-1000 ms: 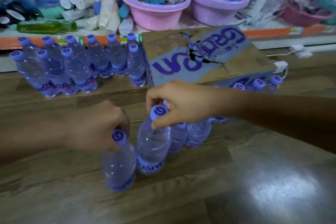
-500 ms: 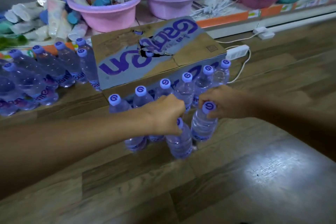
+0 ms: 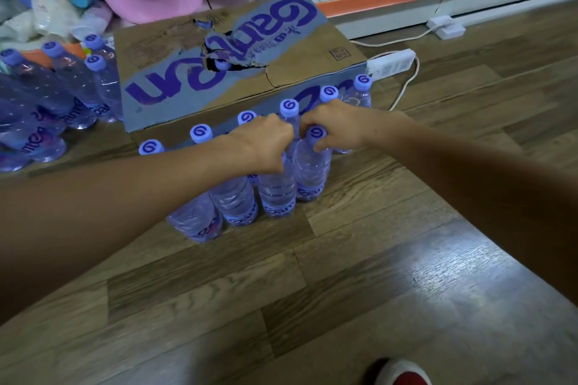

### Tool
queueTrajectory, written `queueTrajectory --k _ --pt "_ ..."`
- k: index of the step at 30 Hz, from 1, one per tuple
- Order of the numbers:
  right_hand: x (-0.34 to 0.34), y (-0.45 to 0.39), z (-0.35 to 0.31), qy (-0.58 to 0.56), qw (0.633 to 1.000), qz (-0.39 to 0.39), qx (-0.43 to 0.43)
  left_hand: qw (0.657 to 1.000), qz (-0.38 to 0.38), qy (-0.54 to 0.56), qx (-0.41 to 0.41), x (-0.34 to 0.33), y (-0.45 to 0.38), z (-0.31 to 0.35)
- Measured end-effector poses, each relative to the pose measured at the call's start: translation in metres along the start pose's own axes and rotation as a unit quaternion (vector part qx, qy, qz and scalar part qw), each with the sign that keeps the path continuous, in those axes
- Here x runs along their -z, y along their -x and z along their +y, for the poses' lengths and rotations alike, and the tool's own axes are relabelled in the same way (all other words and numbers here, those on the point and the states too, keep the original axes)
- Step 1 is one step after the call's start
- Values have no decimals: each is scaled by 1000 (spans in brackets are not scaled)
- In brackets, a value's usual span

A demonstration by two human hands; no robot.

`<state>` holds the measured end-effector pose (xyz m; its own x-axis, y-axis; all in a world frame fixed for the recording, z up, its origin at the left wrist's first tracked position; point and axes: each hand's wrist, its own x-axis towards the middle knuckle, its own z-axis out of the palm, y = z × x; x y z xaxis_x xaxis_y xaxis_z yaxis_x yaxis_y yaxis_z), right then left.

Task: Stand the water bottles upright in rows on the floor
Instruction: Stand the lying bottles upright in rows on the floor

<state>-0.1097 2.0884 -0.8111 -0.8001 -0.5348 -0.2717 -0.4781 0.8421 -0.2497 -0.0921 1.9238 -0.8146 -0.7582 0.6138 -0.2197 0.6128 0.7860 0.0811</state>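
**Both hands on bottle tops in front of the carton**

The left hand (image 3: 264,142) curls over the top of a clear plastic water bottle with a blue label (image 3: 276,194). The right hand (image 3: 336,125) pinches the purple cap of the neighbouring bottle (image 3: 312,172). Both bottles stand upright, touching, on the wood-plank floor (image 3: 312,306), just before a row of purple-capped bottles (image 3: 200,134) lining the torn cardboard carton (image 3: 194,72).
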Motion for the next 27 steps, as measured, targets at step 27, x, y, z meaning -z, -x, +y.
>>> queueTrajectory --k 27 --pt "7 5 -27 -27 995 81 -42 994 34 107 17 21 44 -46"
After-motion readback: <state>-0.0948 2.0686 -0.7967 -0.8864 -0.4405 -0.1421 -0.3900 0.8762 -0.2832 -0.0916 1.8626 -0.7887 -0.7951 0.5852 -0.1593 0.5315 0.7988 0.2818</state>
